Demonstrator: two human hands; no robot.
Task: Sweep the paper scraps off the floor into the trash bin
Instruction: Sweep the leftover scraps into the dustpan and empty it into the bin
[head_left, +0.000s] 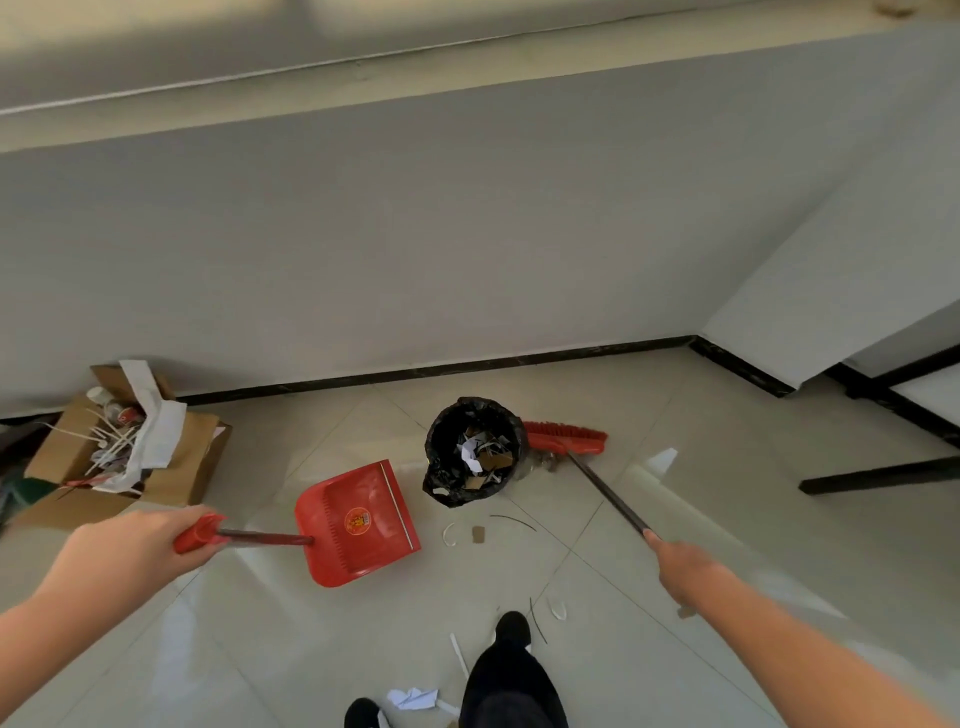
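My left hand (130, 545) grips the red handle of a red dustpan (358, 522), whose empty pan lies low over the tiled floor just left of the trash bin. My right hand (680, 569) holds the dark pole of a broom; its red brush head (569, 435) rests on the floor right behind the bin. The small bin (470, 452) has a black liner and holds paper and cardboard scraps. Loose paper scraps (478, 534) lie in front of the bin, and a crumpled white piece (413, 698) lies by my shoes.
An open cardboard box (171, 467) full of rubbish stands at the left by the wall. A black skirting board (467, 369) runs along the wall. Black table legs (878, 475) reach in from the right. My leg and shoes (511, 675) are at the bottom centre.
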